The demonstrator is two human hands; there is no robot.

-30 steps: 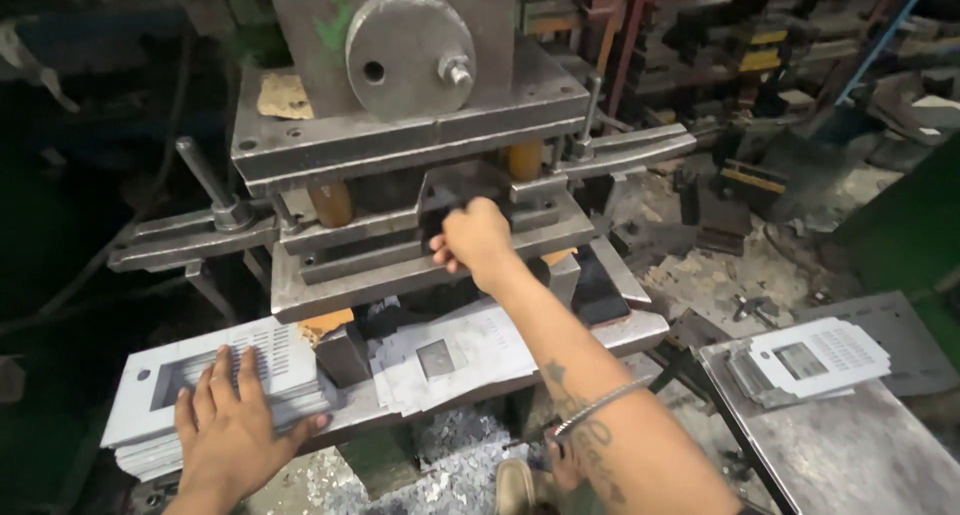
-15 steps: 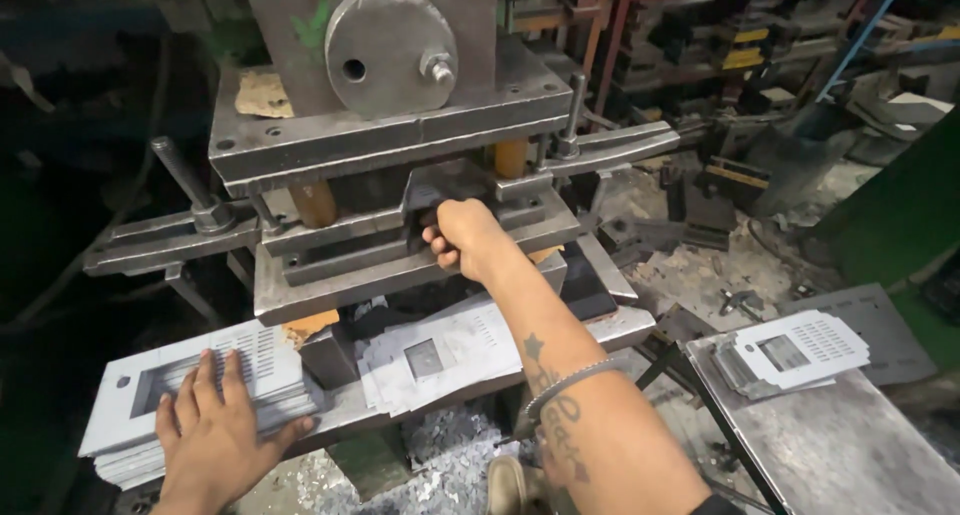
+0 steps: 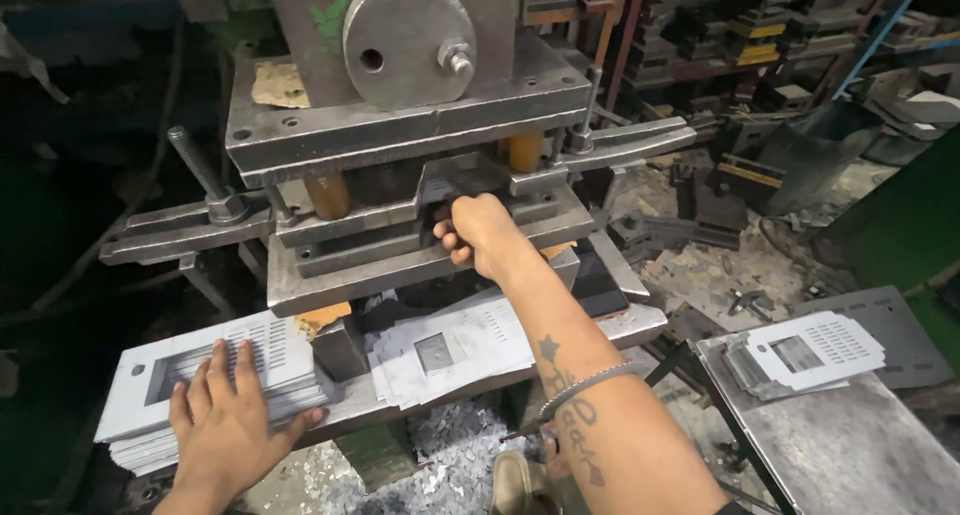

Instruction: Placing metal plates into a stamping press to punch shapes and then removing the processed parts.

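Observation:
A heavy steel punch press (image 3: 400,125) fills the middle of the view. My right hand (image 3: 482,233) reaches into the gap between its die plates, fingers curled around something dark that I cannot make out. My left hand (image 3: 228,425) lies flat, fingers spread, on top of a stack of grey perforated metal sheets (image 3: 180,360) at the lower left of the press bed. More punched sheets with square cut-outs (image 3: 450,345) lie on the bed below my right forearm.
A metal side table (image 3: 850,445) at the right holds a small pile of finished perforated sheets (image 3: 810,350). Metal scrap chips (image 3: 440,455) cover the floor under the press. Racks of dark tooling stand behind at the upper right. Clamp bars stick out on both sides of the die.
The view has shifted slightly, so the press and both hands sit a little differently in the picture. My right hand stays in the die gap and my left hand stays flat on the stack.

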